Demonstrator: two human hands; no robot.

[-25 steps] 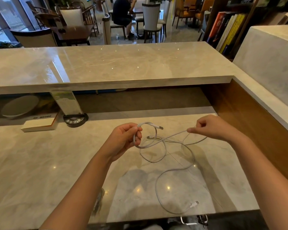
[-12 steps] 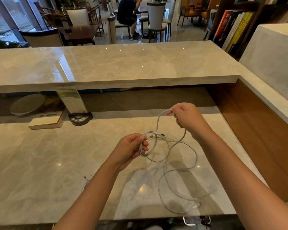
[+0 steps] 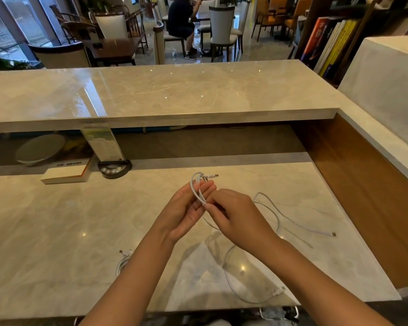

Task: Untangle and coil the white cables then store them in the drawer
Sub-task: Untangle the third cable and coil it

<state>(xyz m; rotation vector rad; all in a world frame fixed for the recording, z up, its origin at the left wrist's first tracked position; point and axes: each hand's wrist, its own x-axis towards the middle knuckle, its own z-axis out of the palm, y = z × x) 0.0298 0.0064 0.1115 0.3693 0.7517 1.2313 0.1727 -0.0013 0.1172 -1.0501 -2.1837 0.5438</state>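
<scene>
My left hand (image 3: pixel 186 210) holds a small loop of white cable (image 3: pixel 198 184) upright above the marble desk, a plug sticking out at the loop's top. My right hand (image 3: pixel 233 215) pinches the same cable just below the loop, touching the left fingers. The rest of the cable trails right and down over the desk in loose curves, with one plug end (image 3: pixel 332 234) at the right and another (image 3: pixel 282 289) near the front edge. A second coiled white cable (image 3: pixel 123 261) lies partly hidden behind my left forearm. No drawer is visible.
A book (image 3: pixel 66 172) and a black round base with a sign stand (image 3: pixel 113 168) sit at the back left of the marble desk (image 3: pixel 57 231). A raised counter (image 3: pixel 163 90) runs behind; a wooden side panel (image 3: pixel 363 184) closes the right. A person sits beyond.
My right hand came down from its raised position and met the left hand at the loop. The loose cable swung out to the right over the desk.
</scene>
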